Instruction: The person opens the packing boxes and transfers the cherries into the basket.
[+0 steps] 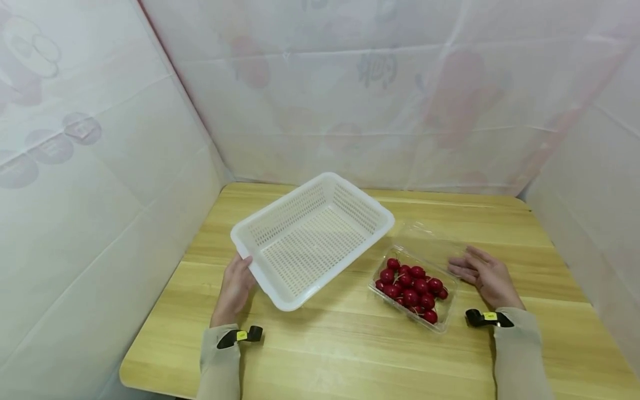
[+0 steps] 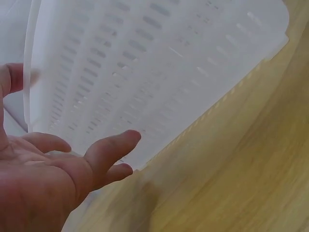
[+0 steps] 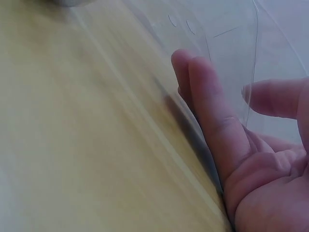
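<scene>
A white perforated plastic basket tilts over the left half of the table. My left hand grips its near-left rim, thumb on top of the edge and fingers spread below against the slotted wall. To the right, a clear plastic clamshell box holds several red cherries. Its transparent lid is folded back toward the far side. At the lid's right edge is my right hand, fingers extended; close up, fingers and thumb lie beside the clear plastic.
The wooden table has rounded corners. Pale printed sheets hang behind it and along both sides. A black band with a yellow label sits on each wrist.
</scene>
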Tool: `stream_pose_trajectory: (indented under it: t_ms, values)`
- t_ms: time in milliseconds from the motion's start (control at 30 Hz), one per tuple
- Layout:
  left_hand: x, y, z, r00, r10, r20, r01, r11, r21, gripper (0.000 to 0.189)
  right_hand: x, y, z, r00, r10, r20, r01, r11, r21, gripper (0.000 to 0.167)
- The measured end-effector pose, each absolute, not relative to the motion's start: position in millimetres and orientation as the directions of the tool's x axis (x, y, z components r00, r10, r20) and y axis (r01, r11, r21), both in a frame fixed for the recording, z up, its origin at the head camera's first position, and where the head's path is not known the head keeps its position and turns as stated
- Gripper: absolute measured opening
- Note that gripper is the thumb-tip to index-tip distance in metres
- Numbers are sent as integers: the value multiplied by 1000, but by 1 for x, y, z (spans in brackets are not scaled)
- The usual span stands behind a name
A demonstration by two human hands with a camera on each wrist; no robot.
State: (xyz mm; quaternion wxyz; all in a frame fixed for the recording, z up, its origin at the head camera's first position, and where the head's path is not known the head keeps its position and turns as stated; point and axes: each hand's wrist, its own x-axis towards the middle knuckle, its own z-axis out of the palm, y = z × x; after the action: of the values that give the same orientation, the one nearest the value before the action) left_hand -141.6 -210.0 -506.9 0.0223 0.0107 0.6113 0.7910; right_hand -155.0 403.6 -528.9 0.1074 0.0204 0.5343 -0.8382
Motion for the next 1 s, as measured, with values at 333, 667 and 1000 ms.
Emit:
stream_pose_trajectory:
  t_ms: [333,667,1000]
  values:
    - [-135,-203,-515,-998,61,14,-2,-257,967,60,-153,404,-535,-980,-137,-147,189,-379,-906,78]
    - [-138,-193,-511,-1000,-20,-18,-11,-281,960,56,-154,411,-519,-977,-88,-194,204,-122,-971,53]
    - [-137,-185,-512,-994,-96,-45,-20,-249,968,54,-129,388,-451,-997,62,39,23,767,-641,61]
